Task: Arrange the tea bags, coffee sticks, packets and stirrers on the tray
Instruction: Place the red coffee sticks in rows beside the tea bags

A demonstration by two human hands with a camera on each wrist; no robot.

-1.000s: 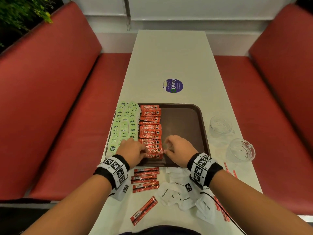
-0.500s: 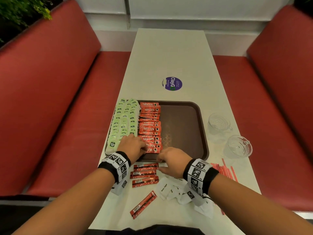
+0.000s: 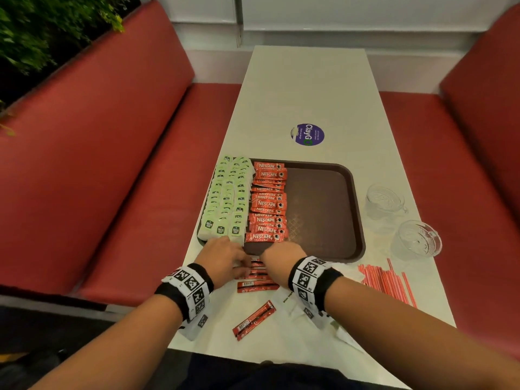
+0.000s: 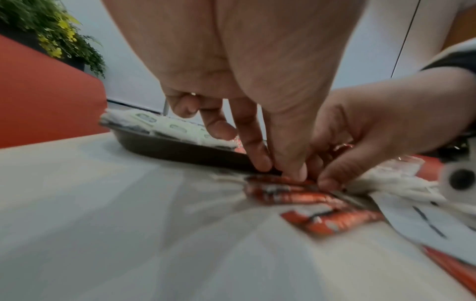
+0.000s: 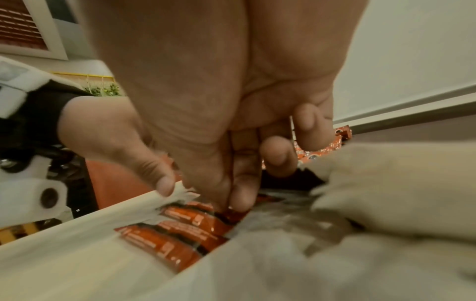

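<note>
I see both hands at coffee sticks (image 3: 254, 273) on desk (image 3: 309, 88) before tray (image 3: 323, 209); left hand (image 3: 222, 256) and right hand (image 3: 281, 258) pinching same top stick.

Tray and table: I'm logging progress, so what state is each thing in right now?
Tray: right half bare.
Tea bags: lined up along the tray's left side.
Coffee sticks on tray: laid in a column beside the tea bags.
Loose coffee sticks: on table, not placed.
Stirrers: on table, not placed.
White packets: on table.
Glasses: upright, look empty.
Left hand: fingertips on a loose stick.
Right hand: pinching the same stick.
</note>
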